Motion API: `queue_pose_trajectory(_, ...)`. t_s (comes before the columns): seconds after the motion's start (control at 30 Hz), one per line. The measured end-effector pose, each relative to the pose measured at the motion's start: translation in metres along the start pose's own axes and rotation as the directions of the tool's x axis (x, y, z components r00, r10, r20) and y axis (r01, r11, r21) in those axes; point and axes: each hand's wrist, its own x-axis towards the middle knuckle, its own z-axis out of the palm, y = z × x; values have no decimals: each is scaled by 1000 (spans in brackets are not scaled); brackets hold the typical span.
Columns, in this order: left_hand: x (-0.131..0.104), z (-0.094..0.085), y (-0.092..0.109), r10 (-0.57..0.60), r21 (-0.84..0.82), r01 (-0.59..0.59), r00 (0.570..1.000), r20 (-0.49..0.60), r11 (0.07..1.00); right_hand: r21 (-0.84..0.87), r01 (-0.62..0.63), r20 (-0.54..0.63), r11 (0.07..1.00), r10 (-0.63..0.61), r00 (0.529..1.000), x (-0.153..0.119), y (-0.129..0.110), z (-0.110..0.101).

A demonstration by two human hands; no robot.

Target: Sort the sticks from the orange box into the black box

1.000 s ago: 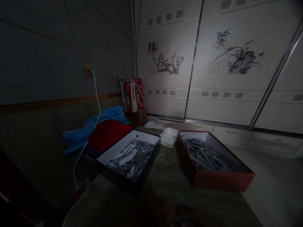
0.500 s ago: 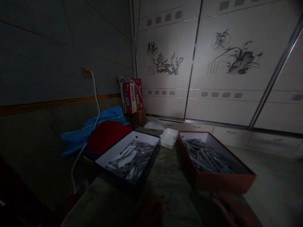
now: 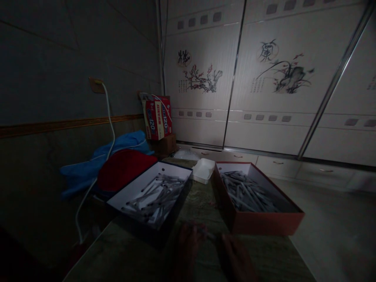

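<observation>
In dim light, my left hand (image 3: 188, 243) is closed around a thin pen (image 3: 208, 234) above the near part of the table. The pen points right, towards my right hand (image 3: 237, 252). That hand's fingers are drawn together close to the pen's end; what they hold is too dark to make out. Ahead on the left is a dark-blue box (image 3: 133, 219) with a white inside and many loose grey pens (image 3: 164, 196). On the right, a reddish-brown box (image 3: 264, 224) holds a deeper heap of similar pens (image 3: 249, 194).
A small white tray (image 3: 203, 171) sits between the far ends of the boxes on the greenish table (image 3: 194, 207). Red cloth (image 3: 126, 168) and blue cloth (image 3: 88, 166) lie at the left. A white cable (image 3: 110, 117) hangs from a wall socket. Sliding cabinet doors (image 3: 202, 125) stand behind.
Both hands have come up into clearer view, and my right hand has moved left towards my left hand. The pen now shows between them. The view has turned slightly right.
</observation>
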Motion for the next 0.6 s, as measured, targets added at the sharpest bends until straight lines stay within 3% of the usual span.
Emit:
queue_pose_trajectory(0.1, -1, 3, -1, -51, -184, 38, 997, -63, 982, -109, 123, -32, 986, -128, 991, -15, 3, -2)
queue_pose_trajectory(0.2, -1, 6, -2, -42, -192, 22, 994, -97, 981, -190, 205, -20, 960, -212, 977, -19, -1, -1)
queue_pose_trajectory(0.47, -8, 14, 4, -34, -180, -21, 954, -297, 983, -86, 67, 86, 994, -59, 995, 2, -20, 3)
queue_pose_trajectory(0.6, -9, 16, 9, -80, -218, 14, 951, -300, 976, -88, 41, 49, 995, -37, 998, 3, -16, 3)
